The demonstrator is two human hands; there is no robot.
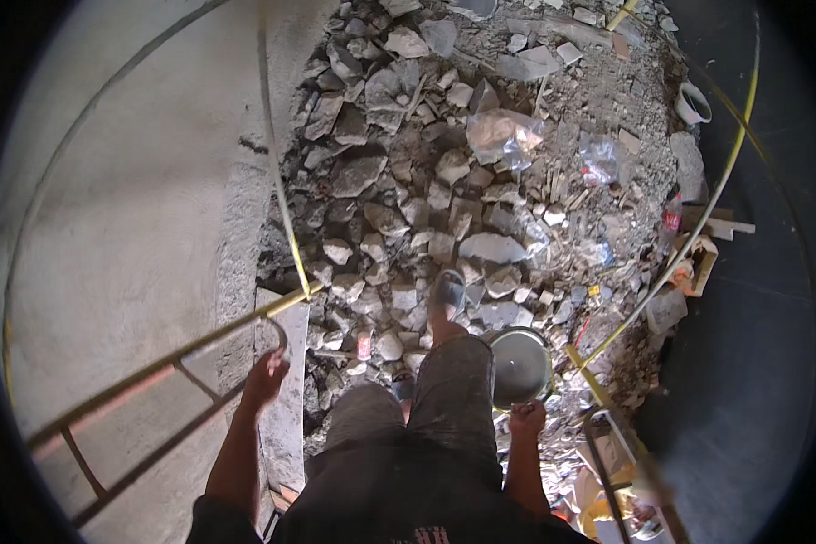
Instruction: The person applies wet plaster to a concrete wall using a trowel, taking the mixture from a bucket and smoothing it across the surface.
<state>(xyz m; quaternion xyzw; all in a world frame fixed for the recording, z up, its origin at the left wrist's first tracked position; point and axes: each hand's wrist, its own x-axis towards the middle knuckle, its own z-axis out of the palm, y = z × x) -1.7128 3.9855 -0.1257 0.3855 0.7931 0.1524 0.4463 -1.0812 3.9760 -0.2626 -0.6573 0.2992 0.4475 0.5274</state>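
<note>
A round bucket [508, 396] with grey stuff inside hangs or stands beside my right knee. My right hand [527, 419] is closed in a fist at its near rim, where the handle would be; the handle itself is mostly hidden. On the other side, my left hand [267, 376] is curled around the curved bar of a yellow and rusty scaffold frame [186, 356]. My legs are between the two hands, with one sandalled foot [448, 292] stepped forward onto the rubble [385, 218].
Loose broken stones cover the uneven ground ahead. Plastic bags [503, 136], a bottle [672, 216] and a white tub [693, 103] lie among the debris. A second scaffold frame [598, 390] stands at right, with yellow braces [709, 210] slanting forward. A concrete surface [136, 208] fills the left.
</note>
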